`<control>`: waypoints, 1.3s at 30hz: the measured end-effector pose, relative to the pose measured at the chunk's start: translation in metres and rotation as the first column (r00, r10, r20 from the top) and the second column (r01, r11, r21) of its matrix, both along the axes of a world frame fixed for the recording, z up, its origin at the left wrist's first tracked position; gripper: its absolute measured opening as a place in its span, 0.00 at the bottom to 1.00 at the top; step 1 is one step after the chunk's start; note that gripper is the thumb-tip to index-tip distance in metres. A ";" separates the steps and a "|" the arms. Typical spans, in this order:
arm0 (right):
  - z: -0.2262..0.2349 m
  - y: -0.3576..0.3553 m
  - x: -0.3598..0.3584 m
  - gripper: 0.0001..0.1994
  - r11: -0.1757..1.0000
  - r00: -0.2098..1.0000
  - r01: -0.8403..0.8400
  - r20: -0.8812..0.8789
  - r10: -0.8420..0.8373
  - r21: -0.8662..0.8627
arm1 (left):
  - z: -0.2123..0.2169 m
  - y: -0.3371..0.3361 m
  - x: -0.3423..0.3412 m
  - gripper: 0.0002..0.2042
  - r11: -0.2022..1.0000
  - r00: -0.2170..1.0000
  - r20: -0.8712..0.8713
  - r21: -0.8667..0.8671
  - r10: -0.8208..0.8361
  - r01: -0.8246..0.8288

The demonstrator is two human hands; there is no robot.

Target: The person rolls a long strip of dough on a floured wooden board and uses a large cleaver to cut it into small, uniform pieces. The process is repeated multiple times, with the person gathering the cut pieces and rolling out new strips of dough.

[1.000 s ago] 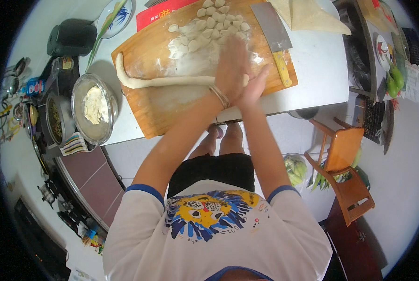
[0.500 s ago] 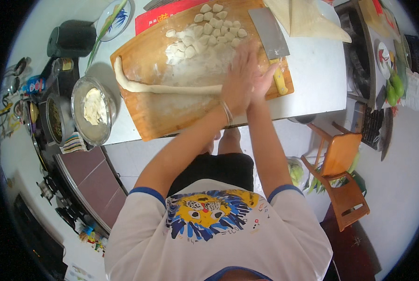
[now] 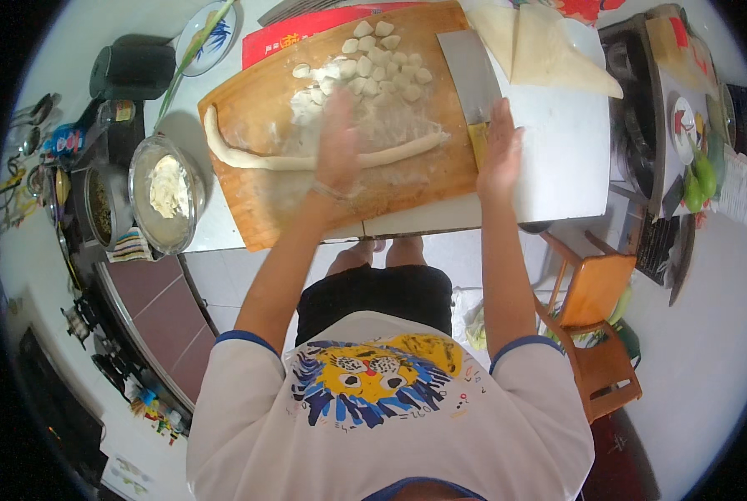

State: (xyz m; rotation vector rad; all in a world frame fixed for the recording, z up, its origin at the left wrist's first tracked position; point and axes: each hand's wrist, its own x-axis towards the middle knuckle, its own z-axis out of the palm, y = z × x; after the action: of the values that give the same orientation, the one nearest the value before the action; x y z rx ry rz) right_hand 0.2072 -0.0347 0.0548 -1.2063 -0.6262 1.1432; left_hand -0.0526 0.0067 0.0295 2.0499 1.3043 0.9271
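Observation:
A long rope of dough (image 3: pixel 265 161) curves across the floury wooden board (image 3: pixel 265 204), its left end bent up toward the far side. Over its middle is my left hand (image 3: pixel 338 150), blurred by motion, fingers stretched out and holding nothing. Whether it touches the dough I cannot tell. My right hand (image 3: pixel 500 154) is open at the board's right edge, fingers straight and pointing away from me, hiding most of the knife's yellow handle. The wide blade of the cleaver (image 3: pixel 467 75) lies flat along the board. Several small cut dough pieces (image 3: pixel 373 67) sit among loose flour at the far side.
Left of the board stands a clear bowl (image 3: pixel 137 200) with a pale doughy mass in it. A blue-patterned plate (image 3: pixel 215 50) with a green onion is at the far left. A beige cloth (image 3: pixel 549 54) covers the far right table corner. A wooden chair (image 3: pixel 595 288) stands at right.
My hands were together over the dough's right end. They have parted: the left moved leftward over the rope, the right moved rightward beside the knife handle. The rope's right end is uncovered now.

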 end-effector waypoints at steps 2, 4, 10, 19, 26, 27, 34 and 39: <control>-0.034 -0.009 -0.014 0.32 0.994 0.856 -0.104 0.511 0.077 0.025 | 0.019 -0.008 -0.040 0.31 0.987 0.980 -0.147 -0.071 0.131 -0.143; -0.029 -0.006 -0.050 0.32 0.987 0.527 -0.154 0.840 0.128 -0.054 | 0.011 -0.004 -0.069 0.31 0.957 0.914 -0.297 -0.005 0.275 -0.290; -0.024 0.015 -0.174 0.34 0.927 0.082 -0.321 0.969 0.231 -0.194 | -0.007 0.000 -0.073 0.33 0.944 0.762 -0.569 0.087 0.309 -0.317; -0.029 -0.059 -0.169 0.30 0.834 -0.153 -0.320 0.893 0.423 -0.450 | -0.013 -0.082 -0.114 0.29 0.990 0.684 -0.724 -0.004 0.094 -0.140; -0.040 0.021 -0.168 0.29 0.977 -0.148 -0.101 0.974 0.173 -0.189 | -0.023 0.023 -0.129 0.30 0.923 0.650 -0.662 0.193 0.372 -0.332; -0.041 0.014 -0.167 0.29 0.963 -0.171 -0.125 0.962 0.214 -0.237 | -0.022 0.016 -0.134 0.30 0.962 0.638 -0.726 0.127 0.255 -0.241; -0.041 -0.094 -0.157 0.28 0.903 -0.125 -0.211 0.926 0.356 -0.375 | -0.004 -0.093 -0.186 0.28 0.991 0.729 -0.683 -0.126 -0.047 -0.054; -0.037 -0.009 -0.151 0.29 0.945 -0.217 -0.109 0.935 0.280 -0.308 | -0.014 0.001 -0.179 0.27 0.982 0.666 -0.722 0.122 0.187 -0.144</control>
State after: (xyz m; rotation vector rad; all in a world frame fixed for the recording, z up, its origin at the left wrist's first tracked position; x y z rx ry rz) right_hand 0.0562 -0.0436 0.0183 -2.1057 -2.1180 0.0662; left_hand -0.2314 0.0082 0.0158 2.4935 1.9074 0.1515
